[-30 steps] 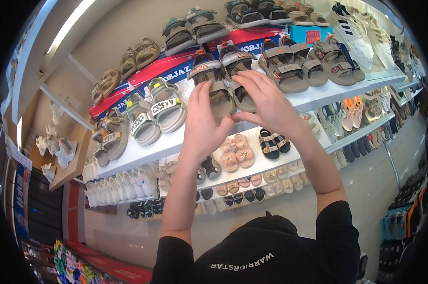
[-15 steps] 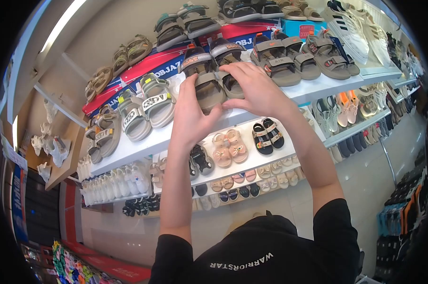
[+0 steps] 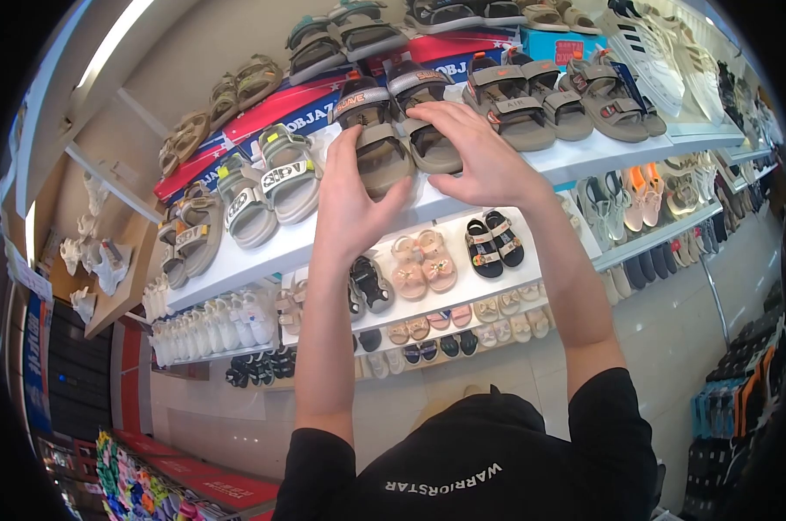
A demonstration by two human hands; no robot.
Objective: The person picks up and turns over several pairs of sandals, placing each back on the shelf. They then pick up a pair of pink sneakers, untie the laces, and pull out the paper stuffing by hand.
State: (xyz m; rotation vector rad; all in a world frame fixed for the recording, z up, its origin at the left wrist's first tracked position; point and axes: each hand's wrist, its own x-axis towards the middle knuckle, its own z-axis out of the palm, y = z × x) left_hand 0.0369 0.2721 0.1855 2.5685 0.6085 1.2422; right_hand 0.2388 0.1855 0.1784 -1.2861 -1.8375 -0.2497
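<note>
A wall of shelves fills my view, and the long white shelf (image 3: 263,260) up at head height is where both hands are. On it stands the pair of brown sandals (image 3: 384,148), between a grey pair (image 3: 271,187) and a tan pair (image 3: 519,108). Their toes point toward me and their heels are up by the red and blue boxes (image 3: 280,104).

My left hand (image 3: 350,208) cups the toe of one brown shoe, with the fingers up its outer side and the thumb bent round the front edge. It is a loose hold, not a squeeze. My right hand (image 3: 488,165) lies over the other shoe, fingers wide and nearly flat on the strap, gripping nothing.

To do this well, I judge both toes should sit level with the shelf lip and the two shoes should touch side by side. My wrists should stay clear of the neighbouring pairs so that neither gets nudged. Light pressure should be enough. The shoes seem to lean forward, so a hard push could slide them off.
</note>
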